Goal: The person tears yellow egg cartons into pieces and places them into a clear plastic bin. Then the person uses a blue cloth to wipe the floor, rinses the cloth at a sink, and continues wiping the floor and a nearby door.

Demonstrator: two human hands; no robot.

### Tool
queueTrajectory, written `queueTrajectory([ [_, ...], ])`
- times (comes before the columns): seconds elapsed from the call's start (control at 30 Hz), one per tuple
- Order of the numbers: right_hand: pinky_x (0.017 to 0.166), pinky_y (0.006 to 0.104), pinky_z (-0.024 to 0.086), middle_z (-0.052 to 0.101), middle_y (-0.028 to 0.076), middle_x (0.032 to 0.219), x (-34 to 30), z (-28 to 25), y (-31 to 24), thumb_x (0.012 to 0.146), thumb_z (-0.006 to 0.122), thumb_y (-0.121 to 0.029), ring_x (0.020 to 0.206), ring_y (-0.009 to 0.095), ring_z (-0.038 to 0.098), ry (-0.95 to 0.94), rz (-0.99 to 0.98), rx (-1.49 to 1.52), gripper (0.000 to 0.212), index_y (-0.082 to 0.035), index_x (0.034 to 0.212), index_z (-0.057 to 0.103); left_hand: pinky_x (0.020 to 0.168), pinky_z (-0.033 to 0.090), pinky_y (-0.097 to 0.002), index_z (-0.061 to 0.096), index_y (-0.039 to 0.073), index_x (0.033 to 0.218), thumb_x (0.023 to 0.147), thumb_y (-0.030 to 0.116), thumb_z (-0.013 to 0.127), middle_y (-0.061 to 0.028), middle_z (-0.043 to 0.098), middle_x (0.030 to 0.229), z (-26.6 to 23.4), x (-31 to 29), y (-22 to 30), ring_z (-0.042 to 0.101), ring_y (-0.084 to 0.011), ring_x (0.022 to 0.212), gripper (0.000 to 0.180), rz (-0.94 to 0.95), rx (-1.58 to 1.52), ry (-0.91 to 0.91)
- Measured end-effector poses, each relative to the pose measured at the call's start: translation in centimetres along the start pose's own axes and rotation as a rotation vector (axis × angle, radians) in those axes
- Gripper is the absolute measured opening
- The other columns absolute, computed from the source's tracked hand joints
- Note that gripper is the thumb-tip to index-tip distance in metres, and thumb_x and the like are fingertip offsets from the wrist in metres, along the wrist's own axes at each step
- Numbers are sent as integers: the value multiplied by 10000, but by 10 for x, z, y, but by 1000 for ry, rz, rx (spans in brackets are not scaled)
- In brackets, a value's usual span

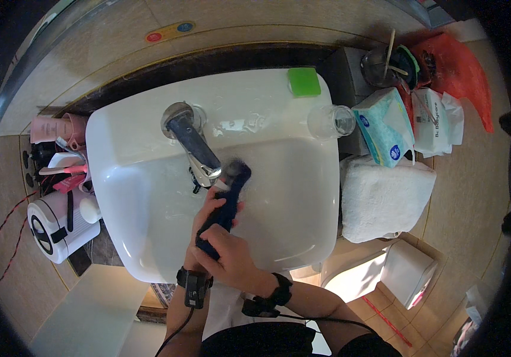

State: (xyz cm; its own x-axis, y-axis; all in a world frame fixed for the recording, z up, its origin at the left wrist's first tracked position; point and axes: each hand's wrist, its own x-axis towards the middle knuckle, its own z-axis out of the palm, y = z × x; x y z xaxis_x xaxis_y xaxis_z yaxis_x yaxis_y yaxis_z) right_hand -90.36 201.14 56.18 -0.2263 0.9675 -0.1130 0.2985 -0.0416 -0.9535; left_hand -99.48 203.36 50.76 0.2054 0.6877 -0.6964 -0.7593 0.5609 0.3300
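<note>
Both hands are over the white washbasin (148,226), closed on one long, dark navy sock-like cloth (227,205). My left hand (204,209) holds it from the left side, the fingers around its upper part, just below the spout of the chrome faucet (193,143). Lower down, my right hand (232,257) pinches the cloth's near end between thumb and fingers. The far end of the cloth bends to the right beside the spout and looks slightly blurred. A small pale patch shows by the left fingers; what it is I cannot tell.
A green block (303,82) and a clear glass jar (331,122) stand on the basin's back right rim. To the right are a tissue pack (384,125), a folded white towel (386,199) and a red bag (455,71). Pink cups (59,128) and a white appliance (59,226) stand left.
</note>
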Motion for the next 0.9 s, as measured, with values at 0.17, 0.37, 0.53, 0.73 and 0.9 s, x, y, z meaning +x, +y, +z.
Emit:
queueTrajectory([
  [0.17, 558, 388, 462, 558, 165, 759, 19, 5, 21, 847, 603, -150, 654, 361, 581, 215, -21, -91, 140, -34, 858, 524, 657, 508, -260, 514, 111, 1096, 880, 40, 432, -88, 549, 913, -2, 1, -4, 558, -180, 764, 241, 180, 219, 45],
  [0.37, 551, 410, 448, 575, 169, 777, 36, -3, 66, 866, 574, -179, 651, 376, 572, 242, 141, -268, 172, -21, 804, 548, 704, 490, -271, 505, 100, 1020, 773, -66, 398, -55, 515, 1015, -4, -11, 6, 534, -148, 859, 316, 134, 78, 149],
  [0.53, 902, 361, 431, 526, 147, 1190, 34, -30, 84, 855, 626, -232, 1094, 295, 529, 168, 53, -149, 447, -71, 1243, 472, 793, 451, -239, 509, 103, 1063, 723, -70, 426, -38, 502, 1037, -6, -26, 25, 519, -132, 908, 390, 108, 322, 77],
  [0.73, 916, 303, 404, 541, 117, 1141, 51, -24, 105, 917, 526, -388, 1067, 174, 504, -150, 535, 680, 509, -21, 1267, 474, 928, 387, -251, 456, 118, 1266, 659, -54, 449, -62, 493, 1199, 23, -34, 39, 482, -183, 1081, 631, 49, 491, -155],
  [0.9, 721, 249, 476, 614, 51, 883, 51, -26, 80, 883, 609, -270, 816, 115, 586, -104, 732, 720, 287, -33, 1045, 608, 948, 370, -267, 302, 175, 1428, 682, -29, 465, -115, 480, 1215, 1, -28, 44, 468, -203, 1094, 791, -65, 417, -95],
])
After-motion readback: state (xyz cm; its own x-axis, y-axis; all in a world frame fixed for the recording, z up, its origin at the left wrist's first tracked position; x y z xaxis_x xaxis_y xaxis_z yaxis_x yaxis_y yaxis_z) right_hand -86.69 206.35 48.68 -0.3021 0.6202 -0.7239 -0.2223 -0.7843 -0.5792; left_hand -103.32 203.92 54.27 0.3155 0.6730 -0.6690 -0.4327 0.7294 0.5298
